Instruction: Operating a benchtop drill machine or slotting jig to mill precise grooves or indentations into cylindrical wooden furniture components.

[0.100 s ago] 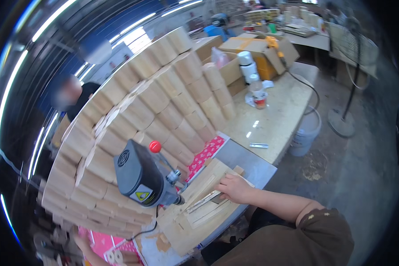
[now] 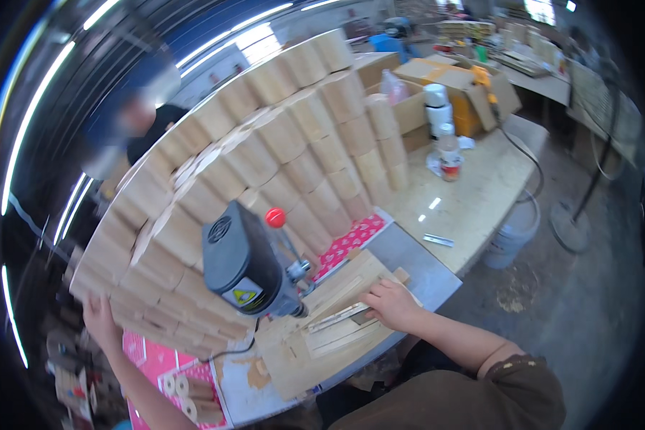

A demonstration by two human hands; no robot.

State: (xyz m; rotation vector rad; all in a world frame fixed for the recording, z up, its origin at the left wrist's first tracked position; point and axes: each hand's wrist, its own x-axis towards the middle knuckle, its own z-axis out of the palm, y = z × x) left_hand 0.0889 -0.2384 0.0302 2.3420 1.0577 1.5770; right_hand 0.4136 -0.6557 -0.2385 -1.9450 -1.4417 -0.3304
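Note:
My left hand (image 2: 102,320) is raised at the left end of a tall stack of pale wooden blocks (image 2: 254,158), its fingers stretched up against the lowest blocks. My right hand (image 2: 393,304) lies over a flat wooden jig (image 2: 287,362), fingers bent round the end of a narrow wooden strip (image 2: 337,317); the fingertips are partly hidden. Between my hands stands a grey bench drill press (image 2: 242,261) with a red-knobbed lever (image 2: 275,218). Its chuck (image 2: 299,309) hangs over the jig.
Several short wooden cylinders with holes (image 2: 193,390) lie on a pink patterned cloth (image 2: 147,347) at the lower left. A black cord runs beside the drill. At right, a table (image 2: 473,168) holds a bottle (image 2: 449,158), a flask (image 2: 437,111) and cardboard boxes (image 2: 408,107). A person (image 2: 154,129) stands behind the stack.
My left hand has risen from the lower left to the end of the block stack. The whole view has shifted a little; my right hand stays on the jig.

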